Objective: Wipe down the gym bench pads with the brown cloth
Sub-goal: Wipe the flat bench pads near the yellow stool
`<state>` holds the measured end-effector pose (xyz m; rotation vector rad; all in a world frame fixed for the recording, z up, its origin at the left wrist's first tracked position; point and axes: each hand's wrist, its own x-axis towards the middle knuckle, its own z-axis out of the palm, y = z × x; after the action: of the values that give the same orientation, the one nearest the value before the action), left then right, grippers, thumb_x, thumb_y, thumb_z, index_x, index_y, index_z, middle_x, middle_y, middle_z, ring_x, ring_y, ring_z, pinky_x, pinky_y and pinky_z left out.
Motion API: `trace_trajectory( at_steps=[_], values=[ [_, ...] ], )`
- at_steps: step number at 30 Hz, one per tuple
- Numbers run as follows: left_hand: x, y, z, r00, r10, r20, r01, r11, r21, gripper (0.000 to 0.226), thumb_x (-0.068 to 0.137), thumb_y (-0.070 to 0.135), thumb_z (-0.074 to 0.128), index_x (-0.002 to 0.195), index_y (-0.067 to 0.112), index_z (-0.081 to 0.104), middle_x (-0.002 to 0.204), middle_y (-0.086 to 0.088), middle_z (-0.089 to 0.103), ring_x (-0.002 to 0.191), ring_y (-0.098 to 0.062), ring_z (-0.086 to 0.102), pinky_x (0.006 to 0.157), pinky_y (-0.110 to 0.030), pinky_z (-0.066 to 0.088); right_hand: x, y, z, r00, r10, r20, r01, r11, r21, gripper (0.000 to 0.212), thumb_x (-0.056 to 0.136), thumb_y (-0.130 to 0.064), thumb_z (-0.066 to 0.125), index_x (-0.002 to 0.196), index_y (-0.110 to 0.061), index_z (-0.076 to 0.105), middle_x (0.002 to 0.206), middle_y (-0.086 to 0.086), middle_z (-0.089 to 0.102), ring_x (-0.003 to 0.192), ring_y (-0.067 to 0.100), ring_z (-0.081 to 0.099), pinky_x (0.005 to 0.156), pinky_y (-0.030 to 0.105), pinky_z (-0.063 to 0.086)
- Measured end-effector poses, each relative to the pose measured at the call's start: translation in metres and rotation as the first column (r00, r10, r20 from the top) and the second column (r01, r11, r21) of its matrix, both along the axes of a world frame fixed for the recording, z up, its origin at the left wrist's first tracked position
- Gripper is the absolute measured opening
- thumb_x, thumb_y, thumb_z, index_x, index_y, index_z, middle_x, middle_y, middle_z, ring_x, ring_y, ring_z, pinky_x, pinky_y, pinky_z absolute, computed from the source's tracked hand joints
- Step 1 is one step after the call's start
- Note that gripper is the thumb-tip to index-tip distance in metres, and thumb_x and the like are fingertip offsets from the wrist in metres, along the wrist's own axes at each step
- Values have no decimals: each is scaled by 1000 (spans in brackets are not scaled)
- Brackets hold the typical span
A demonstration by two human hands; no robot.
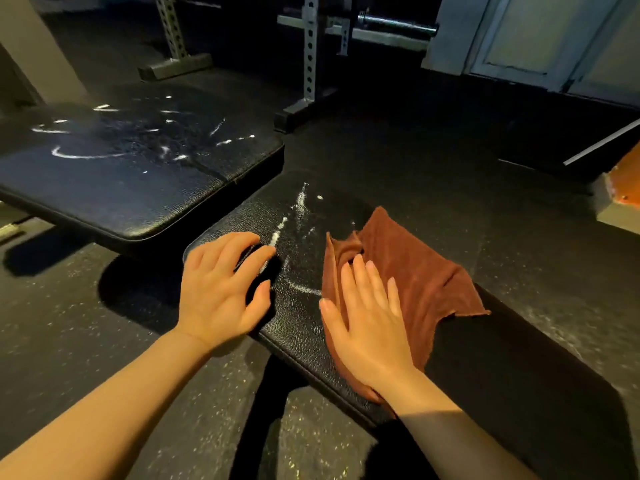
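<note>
pressing brown cloth (415,271) on bench pad (301,327), r hand (367,327) flat

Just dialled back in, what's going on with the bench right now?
A person is wiping a black gym bench pad. The right hand lies flat, fingers straight, pressing the brown cloth onto the near pad. The left hand rests on the pad's left edge, fingers spread, holding nothing. White powdery streaks remain on the pad between and beyond the hands. The second pad to the left also carries white marks, so it looks not yet wiped.
</note>
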<state>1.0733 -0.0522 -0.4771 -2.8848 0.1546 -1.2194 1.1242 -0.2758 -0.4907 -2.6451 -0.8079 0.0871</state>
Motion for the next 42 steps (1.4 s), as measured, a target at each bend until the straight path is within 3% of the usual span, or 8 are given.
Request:
trace_trajectory(
  at_steps=[4, 8, 14, 18, 26, 31, 35, 42],
  values=[
    [-5, -6, 3, 996, 73, -51, -76, 996, -46, 45, 87, 36, 50, 121, 11, 68, 128, -13, 61, 121, -30, 52, 94, -42, 34, -38, -21, -4, 995, 82, -54, -87, 990, -107, 90, 67, -77, -36, 142, -28, -28, 154, -10, -35, 138, 6, -42, 114, 34, -28],
    [-11, -7, -2, 990, 133, -41, -140, 954, -265, 49, 91, 37, 48, 129, 8, 61, 135, -14, 56, 132, -31, 46, 109, -48, 29, -34, -15, 0, 997, 53, -52, -59, 993, -105, 91, 62, -76, -40, 140, -30, -28, 149, -15, -37, 133, 1, -46, 112, 31, -31],
    [-8, -12, -18, 982, 187, 31, -147, 856, -496, 52, 92, 26, 40, 132, -1, 58, 138, -18, 55, 136, -35, 42, 117, -54, 22, 28, 29, 10, 995, -98, -29, 99, 995, 14, 81, 90, -68, -7, 157, -23, -4, 165, -2, -14, 149, 11, -21, 120, 36, -17],
    [-1, -7, -26, 974, 189, 126, -120, 900, -418, 53, 92, 23, 35, 124, -7, 63, 130, -25, 59, 122, -43, 53, 102, -60, 37, 90, 59, 20, 993, -119, 18, 119, 993, 17, 66, 102, -53, 13, 159, -19, 10, 167, 4, -4, 153, 18, -8, 123, 45, -5],
    [0, -2, -28, 969, 217, 117, -172, 934, -312, 54, 95, 31, 35, 123, -3, 66, 128, -22, 62, 119, -40, 55, 102, -53, 38, 127, 77, 16, 969, -171, 177, 163, 985, 55, 77, 92, -57, 0, 136, -12, 44, 146, 8, 41, 140, 28, 31, 116, 57, 21],
    [-4, -1, -24, 971, 227, 75, -194, 933, -302, 51, 92, 26, 38, 123, -4, 66, 128, -24, 62, 119, -41, 54, 101, -58, 40, 75, 56, 13, 989, -139, 44, 139, 990, -14, 75, 96, -55, 0, 159, -16, 12, 167, 4, 5, 153, 22, 1, 123, 47, 0],
    [-8, -4, -17, 970, 244, 4, -231, 924, -304, 49, 92, 25, 41, 124, -4, 65, 130, -24, 61, 121, -44, 54, 103, -60, 38, 12, 21, 2, 999, -44, 18, 44, 999, 9, 83, 82, -67, -15, 152, -21, -14, 164, -4, -14, 147, 9, -23, 121, 36, -15],
    [-25, 4, -3, 954, 226, -199, -262, 948, -181, 58, 100, 44, 37, 137, 5, 58, 142, -15, 55, 134, -37, 47, 111, -52, 34, -38, -20, -8, 997, 75, -5, -75, 996, -43, 84, 78, -76, -26, 148, -29, -17, 158, -10, -27, 141, 2, -36, 117, 35, -22]
  ],
)
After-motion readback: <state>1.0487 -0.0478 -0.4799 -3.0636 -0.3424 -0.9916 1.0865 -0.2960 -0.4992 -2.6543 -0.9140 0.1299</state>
